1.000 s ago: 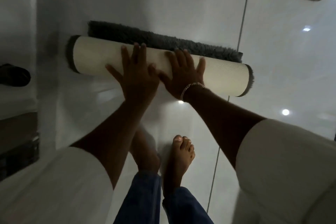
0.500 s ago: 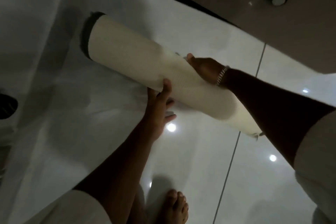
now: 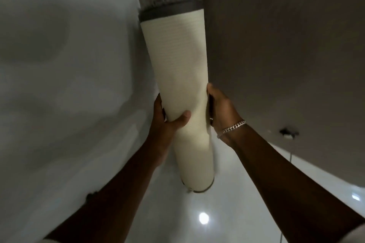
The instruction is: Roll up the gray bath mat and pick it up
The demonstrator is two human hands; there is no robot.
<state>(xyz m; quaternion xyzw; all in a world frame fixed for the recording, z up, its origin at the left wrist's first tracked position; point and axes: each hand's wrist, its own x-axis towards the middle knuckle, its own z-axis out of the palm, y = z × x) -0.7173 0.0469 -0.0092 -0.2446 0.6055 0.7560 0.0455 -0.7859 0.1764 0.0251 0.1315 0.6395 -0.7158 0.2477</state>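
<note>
The gray bath mat (image 3: 177,61) is rolled into a tight tube, its cream backing outward and gray pile showing at the top end. It stands nearly upright in the air, off the floor, in the middle of the head view. My left hand (image 3: 167,120) wraps its lower left side, thumb across the front. My right hand (image 3: 219,110), with a silver bracelet on the wrist, grips the right side at about the same height. The fingers behind the roll are hidden.
A glossy white tiled floor (image 3: 227,203) with light reflections lies below. A pale wall (image 3: 59,65) rises on the left and a brown door or panel (image 3: 286,45) on the right, with a small metal fitting (image 3: 288,133) near its base.
The mat went from lying on the floor under both palms to being lifted and turned upright, with both hands now gripping its sides. The camera has tilted up.
</note>
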